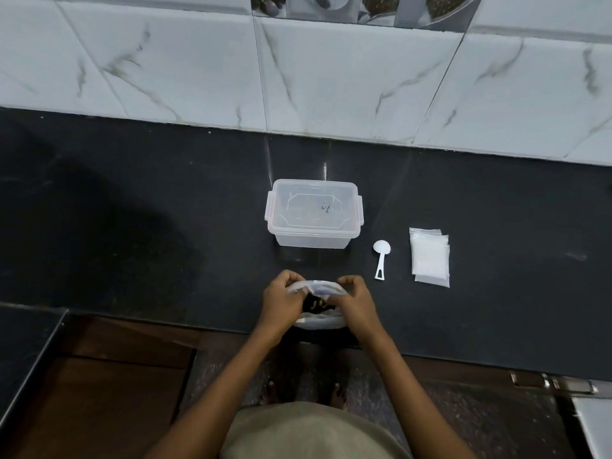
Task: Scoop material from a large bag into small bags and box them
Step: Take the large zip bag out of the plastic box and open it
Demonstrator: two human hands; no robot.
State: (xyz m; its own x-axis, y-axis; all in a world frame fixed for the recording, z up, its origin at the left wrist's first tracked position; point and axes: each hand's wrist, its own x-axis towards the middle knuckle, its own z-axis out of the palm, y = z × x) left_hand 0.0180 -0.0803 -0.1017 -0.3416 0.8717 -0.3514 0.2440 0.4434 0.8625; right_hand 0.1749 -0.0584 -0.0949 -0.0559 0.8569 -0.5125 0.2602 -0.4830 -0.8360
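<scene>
A large clear plastic bag (pixel 319 321) with dark material inside stands at the near edge of the black counter (pixel 132 226). My left hand (pixel 281 303) pinches its rim on the left side and my right hand (pixel 354 301) pinches the rim on the right, holding the mouth between them. Behind the bag stands a clear plastic box (pixel 313 215) with its lid on. A white plastic scoop (pixel 381 258) lies to the right of the box, bowl away from me. Further right lies a small stack of empty clear small bags (pixel 430 258).
A marble-tiled wall (pixel 331 77) rises behind the counter. The counter's front edge runs just below the bag, with wooden cabinet fronts (pixel 116 376) and the floor beneath. A metal fitting (pixel 556 384) sits at the lower right.
</scene>
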